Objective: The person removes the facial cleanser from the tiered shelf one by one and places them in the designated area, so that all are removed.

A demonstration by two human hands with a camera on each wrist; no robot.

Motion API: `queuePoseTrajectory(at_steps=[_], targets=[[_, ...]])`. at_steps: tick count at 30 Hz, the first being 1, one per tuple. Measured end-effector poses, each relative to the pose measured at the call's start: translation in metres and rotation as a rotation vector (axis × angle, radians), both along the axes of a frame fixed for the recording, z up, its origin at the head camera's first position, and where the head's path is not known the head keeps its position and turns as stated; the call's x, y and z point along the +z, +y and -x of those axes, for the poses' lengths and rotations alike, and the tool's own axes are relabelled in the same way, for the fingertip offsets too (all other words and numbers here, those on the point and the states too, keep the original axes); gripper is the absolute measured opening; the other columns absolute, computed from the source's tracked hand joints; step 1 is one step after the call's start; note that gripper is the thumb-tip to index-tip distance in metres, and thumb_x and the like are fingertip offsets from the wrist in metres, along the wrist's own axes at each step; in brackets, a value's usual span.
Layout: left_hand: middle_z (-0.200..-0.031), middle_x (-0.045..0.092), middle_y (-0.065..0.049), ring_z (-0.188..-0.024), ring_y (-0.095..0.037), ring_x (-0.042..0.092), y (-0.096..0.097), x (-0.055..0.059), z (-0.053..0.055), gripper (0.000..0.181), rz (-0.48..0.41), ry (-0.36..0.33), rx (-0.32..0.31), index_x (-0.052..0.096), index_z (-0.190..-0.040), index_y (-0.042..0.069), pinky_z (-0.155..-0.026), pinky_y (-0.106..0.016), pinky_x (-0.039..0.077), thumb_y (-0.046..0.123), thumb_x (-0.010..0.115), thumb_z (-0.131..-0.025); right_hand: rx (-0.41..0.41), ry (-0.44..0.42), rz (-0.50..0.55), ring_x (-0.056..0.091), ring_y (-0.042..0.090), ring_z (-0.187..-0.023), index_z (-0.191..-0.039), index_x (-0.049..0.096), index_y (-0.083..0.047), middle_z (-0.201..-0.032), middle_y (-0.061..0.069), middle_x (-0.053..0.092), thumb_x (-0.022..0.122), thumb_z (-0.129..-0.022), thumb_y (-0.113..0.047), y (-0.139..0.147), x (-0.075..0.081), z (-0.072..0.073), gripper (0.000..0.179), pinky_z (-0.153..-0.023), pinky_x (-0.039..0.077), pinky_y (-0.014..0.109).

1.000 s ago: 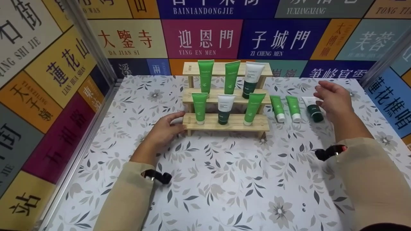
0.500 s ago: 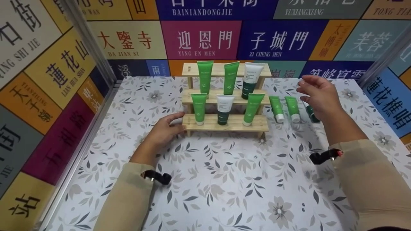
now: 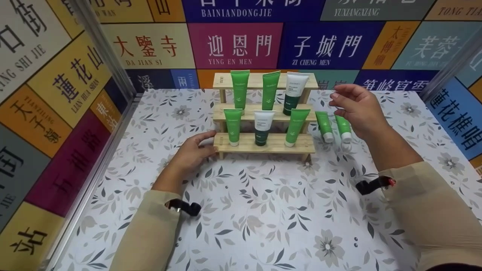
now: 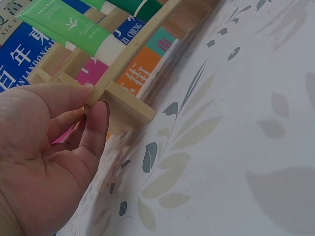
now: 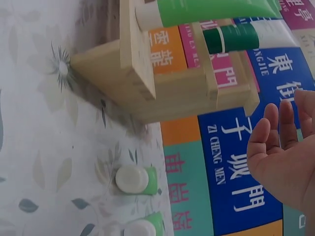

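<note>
A three-tier wooden display stand (image 3: 263, 149) holds several upright squeeze tubes, some green and some white with dark green. My left hand (image 3: 191, 153) grips the left end of its lowest step. In the left wrist view, thumb and fingers (image 4: 96, 120) pinch that board end beside a green tube (image 4: 74, 29). My right hand (image 3: 357, 109) is raised to the right of the stand, fingers loosely bent and holding nothing. Below it, two green tubes, a left one (image 3: 324, 126) and a right one (image 3: 343, 128), lie on the table; the hand covers part of the right one.
A table (image 3: 241, 214) with a leaf-and-flower cover carries everything. Colourful panels with large lettering form a back wall (image 3: 237, 45) and side walls. In the right wrist view, the stand's side (image 5: 172, 96) rises near two white caps, one in front (image 5: 132, 179).
My right hand has moved left, from over the white and dark green tube lying at the right toward the stand; that tube is now hidden behind it. The left hand keeps its place.
</note>
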State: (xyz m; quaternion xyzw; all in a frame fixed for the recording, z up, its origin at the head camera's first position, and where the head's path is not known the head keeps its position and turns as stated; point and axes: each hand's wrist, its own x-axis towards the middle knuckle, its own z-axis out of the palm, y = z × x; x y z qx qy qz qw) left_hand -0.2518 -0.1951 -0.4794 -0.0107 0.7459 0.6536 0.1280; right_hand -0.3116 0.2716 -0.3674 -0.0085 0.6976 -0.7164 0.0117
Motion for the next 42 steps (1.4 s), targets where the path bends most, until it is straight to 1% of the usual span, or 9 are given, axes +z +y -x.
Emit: queuePoseTrajectory(at_steps=[4, 10, 15, 18, 21, 26, 30, 37, 42], targets=[[-0.154, 0.06, -0.015, -0.103, -0.019, 0.069, 0.0, 0.0, 0.001, 0.064, 0.037, 0.022, -0.017, 0.052, -0.159, 0.014, -0.079, -0.03, 0.057, 0.011, 0.072, -0.099, 0.028, 0.018, 0.014, 0.071, 0.015, -0.102, -0.131, 0.067, -0.012, -0.117, 0.001, 0.07, 0.083, -0.094, -0.025, -0.012, 0.004, -0.002, 0.043, -0.077, 0.06, 0.022], [-0.155, 0.06, -0.012, -0.104, -0.02, 0.069, 0.0, 0.002, 0.001, 0.062, 0.058, 0.02, -0.011, 0.054, -0.158, 0.017, -0.079, -0.031, 0.056, 0.013, 0.073, -0.098, 0.063, 0.058, -0.024, 0.07, 0.016, -0.1, -0.13, 0.068, -0.009, -0.115, 0.002, 0.07, 0.082, -0.095, -0.026, -0.026, 0.009, -0.003, 0.041, -0.078, 0.06, 0.024], [-0.148, 0.065, -0.012, -0.101, -0.021, 0.07, 0.0, 0.0, 0.001, 0.063, 0.019, -0.001, 0.001, 0.054, -0.158, 0.018, -0.077, -0.03, 0.056, 0.011, 0.073, -0.098, 0.073, 0.072, -0.042, 0.07, 0.016, -0.098, -0.133, 0.066, -0.006, -0.115, 0.001, 0.07, 0.082, -0.096, -0.025, -0.037, 0.011, -0.002, 0.044, -0.077, 0.06, 0.024], [-0.141, 0.07, -0.013, -0.097, -0.023, 0.071, 0.0, 0.0, 0.001, 0.063, -0.005, -0.02, 0.009, 0.054, -0.157, 0.02, -0.075, -0.031, 0.056, 0.01, 0.073, -0.098, 0.081, 0.079, -0.043, 0.071, 0.016, -0.098, -0.131, 0.067, -0.008, -0.115, 0.001, 0.07, 0.082, -0.096, -0.024, -0.041, 0.011, -0.002, 0.041, -0.077, 0.06, 0.024], [-0.14, 0.07, -0.012, -0.098, -0.024, 0.071, -0.001, 0.001, 0.001, 0.063, -0.005, -0.029, 0.007, 0.054, -0.158, 0.022, -0.075, -0.031, 0.055, 0.01, 0.072, -0.099, 0.089, 0.093, -0.044, 0.071, 0.016, -0.099, -0.129, 0.068, -0.01, -0.115, 0.001, 0.069, 0.081, -0.096, -0.024, -0.044, 0.011, 0.0, 0.038, -0.076, 0.059, 0.023], [-0.143, 0.068, -0.011, -0.104, -0.023, 0.071, -0.001, 0.0, 0.001, 0.064, -0.014, -0.039, 0.004, 0.053, -0.158, 0.022, -0.081, -0.032, 0.057, 0.01, 0.072, -0.099, 0.096, 0.126, -0.045, 0.07, 0.016, -0.1, -0.13, 0.068, -0.012, -0.113, 0.001, 0.067, 0.08, -0.097, -0.019, -0.05, 0.012, 0.005, 0.036, -0.074, 0.059, 0.023], [-0.148, 0.065, -0.011, -0.107, -0.02, 0.071, -0.001, 0.0, 0.001, 0.064, -0.008, -0.037, -0.002, 0.051, -0.16, 0.02, -0.084, -0.031, 0.057, 0.01, 0.07, -0.1, 0.09, 0.137, -0.054, 0.068, 0.016, -0.104, -0.131, 0.068, -0.013, -0.116, 0.001, 0.068, 0.081, -0.096, -0.017, -0.057, 0.013, 0.01, 0.037, -0.075, 0.059, 0.024], [-0.15, 0.063, -0.013, -0.106, -0.02, 0.071, 0.0, 0.001, 0.0, 0.064, -0.015, -0.029, 0.006, 0.051, -0.16, 0.017, -0.083, -0.031, 0.057, 0.008, 0.07, -0.099, 0.065, 0.108, -0.093, 0.069, 0.014, -0.102, -0.129, 0.065, -0.018, -0.121, 0.0, 0.065, 0.079, -0.098, -0.017, -0.07, 0.015, 0.016, 0.034, -0.075, 0.057, 0.023], [-0.153, 0.06, -0.012, -0.11, -0.021, 0.072, 0.0, 0.001, 0.0, 0.065, -0.026, -0.03, 0.009, 0.051, -0.16, 0.016, -0.09, -0.033, 0.058, 0.008, 0.071, -0.099, 0.07, 0.084, -0.088, 0.067, 0.014, -0.101, -0.128, 0.064, -0.017, -0.12, 0.001, 0.063, 0.075, -0.101, -0.017, -0.075, 0.012, 0.018, 0.029, -0.077, 0.058, 0.024]])
